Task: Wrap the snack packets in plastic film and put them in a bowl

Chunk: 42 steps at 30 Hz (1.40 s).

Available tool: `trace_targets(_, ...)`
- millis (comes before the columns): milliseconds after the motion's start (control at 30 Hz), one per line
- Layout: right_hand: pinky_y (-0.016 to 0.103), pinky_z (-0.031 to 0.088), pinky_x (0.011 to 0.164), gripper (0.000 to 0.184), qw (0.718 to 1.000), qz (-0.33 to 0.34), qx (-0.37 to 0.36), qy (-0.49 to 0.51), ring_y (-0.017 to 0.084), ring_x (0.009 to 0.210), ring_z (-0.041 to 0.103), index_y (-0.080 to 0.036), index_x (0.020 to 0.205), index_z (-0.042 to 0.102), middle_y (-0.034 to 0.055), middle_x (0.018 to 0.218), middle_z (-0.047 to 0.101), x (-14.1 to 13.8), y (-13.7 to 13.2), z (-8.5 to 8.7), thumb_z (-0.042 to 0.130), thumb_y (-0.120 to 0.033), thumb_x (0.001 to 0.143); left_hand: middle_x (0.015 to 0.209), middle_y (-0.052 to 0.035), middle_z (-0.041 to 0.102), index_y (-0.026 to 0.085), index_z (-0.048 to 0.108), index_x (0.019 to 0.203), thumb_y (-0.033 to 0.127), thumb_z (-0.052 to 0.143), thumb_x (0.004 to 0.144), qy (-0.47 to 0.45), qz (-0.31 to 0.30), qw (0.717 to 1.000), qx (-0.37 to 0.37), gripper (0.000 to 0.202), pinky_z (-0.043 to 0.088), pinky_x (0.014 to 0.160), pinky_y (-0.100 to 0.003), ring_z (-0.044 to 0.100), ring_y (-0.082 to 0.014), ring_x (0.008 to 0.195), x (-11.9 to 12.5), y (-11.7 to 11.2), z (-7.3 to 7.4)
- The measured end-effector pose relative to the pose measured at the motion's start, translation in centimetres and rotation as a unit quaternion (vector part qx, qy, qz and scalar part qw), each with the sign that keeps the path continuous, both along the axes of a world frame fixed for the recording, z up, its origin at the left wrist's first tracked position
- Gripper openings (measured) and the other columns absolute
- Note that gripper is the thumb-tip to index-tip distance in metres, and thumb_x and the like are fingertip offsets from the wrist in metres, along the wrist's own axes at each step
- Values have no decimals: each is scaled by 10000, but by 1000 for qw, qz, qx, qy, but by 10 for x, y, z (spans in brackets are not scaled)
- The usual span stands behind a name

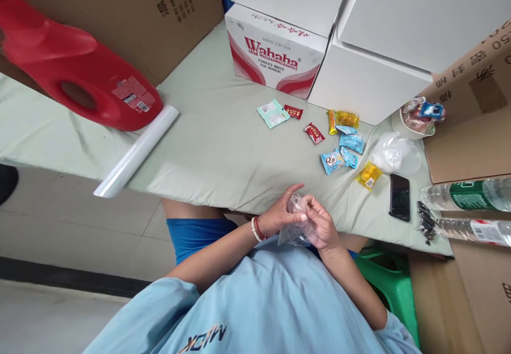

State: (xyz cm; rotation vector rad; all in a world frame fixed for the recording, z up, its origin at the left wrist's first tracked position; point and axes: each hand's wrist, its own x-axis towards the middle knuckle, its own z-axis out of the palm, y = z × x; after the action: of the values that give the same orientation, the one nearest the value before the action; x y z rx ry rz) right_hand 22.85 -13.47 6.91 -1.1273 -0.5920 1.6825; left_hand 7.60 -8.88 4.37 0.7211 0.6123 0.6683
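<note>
A small clear plastic bag [296, 225] is held between both hands at the table's near edge, just above my lap. My left hand [281, 213], with a bead bracelet on its wrist, pinches the bag's top with fingers closed. My right hand [321, 225] grips the bag from the other side, fingers closed on the plastic. Several small snack packets lie on the pale green tablecloth [207, 141] beyond my hands: a blue packet [332, 161], a yellow one [369, 175], red ones [313, 133] and a mint green one [273, 113].
A black phone [400, 197] lies right of my hands, beside two water bottles [467, 195] and a crumpled clear bag [393, 153]. A red jug [75, 74] and a roll of film [138, 150] sit left. A Wahaha box [275, 50], white boxes and cardboard cartons line the back. A green stool [389, 282] stands below.
</note>
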Motion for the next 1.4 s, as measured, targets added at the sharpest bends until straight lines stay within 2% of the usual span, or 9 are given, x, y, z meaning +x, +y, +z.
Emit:
trace_targets(100,236,463,544,387,999,13,15,41,133,617,509,-254,861,519,-20,738,522,-3,-2,4,784,-533,819,1018,-36,678,234,599,1357,353,990,602,-23,-39,999,-17,858,527,851,-306,657,-172,902,-3,6,2)
trace_targets(233,222,414,487,358,998,33,22,42,125,581,445,-258,871,536,-28,709,476,6,-2,9,791,-504,820,920,8,644,239,606,1326,255,987,586,-10,-41,999,6,832,516,786,-272,630,-139,823,-15,16,3)
trace_targets(433,183,379,462,349,994,-85,10,-64,122,622,480,-263,909,579,-24,734,530,43,11,12,836,-456,773,922,2,661,199,626,1292,247,973,559,56,16,998,-21,813,490,760,-264,614,-127,780,-42,30,1)
trace_targets(533,175,429,491,409,986,-133,-13,-98,103,612,510,-250,902,596,-32,737,584,62,16,7,900,-432,698,881,-5,669,152,703,1133,264,970,550,102,23,995,-9,651,470,745,-260,606,-127,771,-58,38,0)
trace_targets(733,157,395,450,447,978,-142,-26,-147,78,560,511,-223,872,616,-27,742,647,73,19,-11,933,-453,657,765,27,637,145,693,895,354,957,574,156,58,986,5,465,435,661,-239,567,-102,684,-83,48,-3)
trace_targets(867,151,386,437,497,970,-177,-22,-167,81,567,503,-216,866,613,-29,716,640,79,22,-19,946,-485,612,687,63,572,172,585,794,400,952,584,155,78,985,-7,481,385,546,-214,511,-69,566,-98,52,-4)
trace_targets(1000,155,375,421,519,958,-190,-25,-213,104,606,524,-207,874,620,-14,712,647,88,23,-29,938,-507,594,716,58,590,179,581,789,379,945,568,181,94,979,22,471,450,600,-238,564,-89,608,-112,61,-4)
trace_targets(1233,180,361,400,479,935,-196,-12,-295,99,537,520,-202,886,593,-8,714,659,87,22,-47,854,-544,673,719,10,625,158,599,810,228,783,741,333,222,910,110,209,430,657,-274,580,-124,662,-121,84,-10)
trace_targets(1400,194,368,394,466,909,-246,3,-337,92,487,502,-207,905,564,-21,697,646,94,21,-57,814,-546,705,739,18,602,175,607,892,256,704,827,387,290,863,145,142,445,681,-285,567,-130,673,-115,78,-16)
